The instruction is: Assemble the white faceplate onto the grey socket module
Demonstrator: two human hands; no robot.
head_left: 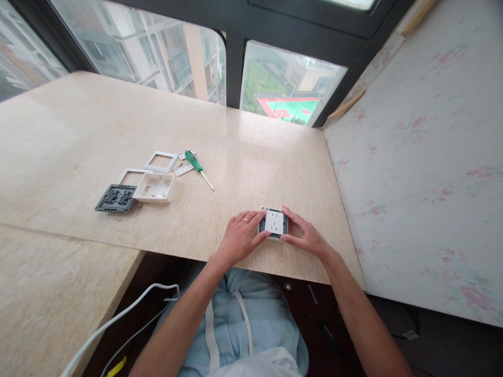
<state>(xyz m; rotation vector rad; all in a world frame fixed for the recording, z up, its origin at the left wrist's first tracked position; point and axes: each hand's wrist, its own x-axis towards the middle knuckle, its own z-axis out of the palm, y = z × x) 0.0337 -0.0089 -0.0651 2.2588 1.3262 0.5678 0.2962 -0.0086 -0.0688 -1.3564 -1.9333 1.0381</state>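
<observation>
A wall socket (274, 222) with a white slotted face and a dark grey surround lies face up near the front edge of the stone counter. Its left side is gripped by my left hand (244, 234), thumb at the near edge and fingers at the far left corner. My right hand (304, 233) closes on the right side, thumb and fingers at the near and far corners. White plastic shows under the socket's near edge; the rest of its underside is hidden.
Left on the counter (243, 157) are a green-handled screwdriver (194, 161), a white mounting box (155, 188), a dark socket module (116, 198), a white frame (160, 161) and small white strips (183, 168). A papered wall (412, 157) bounds the right; a white cable (118, 317) hangs lower left.
</observation>
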